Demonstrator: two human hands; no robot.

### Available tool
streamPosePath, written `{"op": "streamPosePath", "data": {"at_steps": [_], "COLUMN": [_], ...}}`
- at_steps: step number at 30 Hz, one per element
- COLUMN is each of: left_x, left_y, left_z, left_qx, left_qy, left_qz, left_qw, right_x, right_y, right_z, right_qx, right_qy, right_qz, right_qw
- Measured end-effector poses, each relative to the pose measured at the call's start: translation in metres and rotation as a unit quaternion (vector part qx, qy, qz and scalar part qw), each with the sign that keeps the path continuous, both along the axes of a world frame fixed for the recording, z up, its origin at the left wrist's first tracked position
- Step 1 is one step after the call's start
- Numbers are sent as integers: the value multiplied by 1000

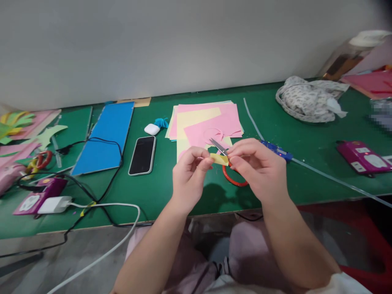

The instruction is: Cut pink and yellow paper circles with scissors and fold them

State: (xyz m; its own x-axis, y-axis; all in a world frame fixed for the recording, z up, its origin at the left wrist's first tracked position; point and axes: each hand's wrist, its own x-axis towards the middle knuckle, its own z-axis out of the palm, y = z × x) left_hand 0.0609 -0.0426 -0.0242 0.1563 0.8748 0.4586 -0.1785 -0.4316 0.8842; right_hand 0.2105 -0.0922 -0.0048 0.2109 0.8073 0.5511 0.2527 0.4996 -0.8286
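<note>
A small yellow paper strip is stretched between my two hands above the table. My left hand pinches its left end between thumb and fingers. At the other end, my right hand has thumb and fingertips closed on the strip. Behind and below them are scissors with a red-orange handle; the blades point toward the papers, and my right hand hides part of them. Pink paper, with a round cut piece on it, tops a stack that also has yellow sheets.
Left of the papers lie a phone, a white case and a blue board. Black and white cables cross the left side near a purple power strip. To the right are a blue glue gun, a cloth bundle and another purple box.
</note>
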Motion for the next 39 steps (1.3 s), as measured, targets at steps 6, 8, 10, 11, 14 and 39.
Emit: {"op": "streamPosePath", "data": {"at_steps": [6, 8, 10, 11, 14, 39], "left_x": [-1, -2, -4, -5, -10, -1], "left_y": [1, 1, 2, 2, 3, -3], "left_z": [0, -1, -3, -4, -6, 10], "left_qx": [35, 42, 53, 62, 92, -82], "left_qy": [-26, -27, -18, -8, 38, -22], "left_qz": [1, -5, -11, -13, -14, -82], "left_qw": [999, 999, 998, 998, 995, 993], "right_x": [0, 0, 0, 0, 2, -3], "right_y": [0, 0, 1, 1, 1, 6], "right_z": [1, 1, 0, 0, 0, -6], "right_qx": [5, -1, -10, -14, -20, 66], "right_qy": [-16, -14, -16, -18, -35, -175], "right_qz": [13, 13, 12, 11, 18, -67], "right_qw": [1000, 1000, 1000, 1000, 999, 980]}}
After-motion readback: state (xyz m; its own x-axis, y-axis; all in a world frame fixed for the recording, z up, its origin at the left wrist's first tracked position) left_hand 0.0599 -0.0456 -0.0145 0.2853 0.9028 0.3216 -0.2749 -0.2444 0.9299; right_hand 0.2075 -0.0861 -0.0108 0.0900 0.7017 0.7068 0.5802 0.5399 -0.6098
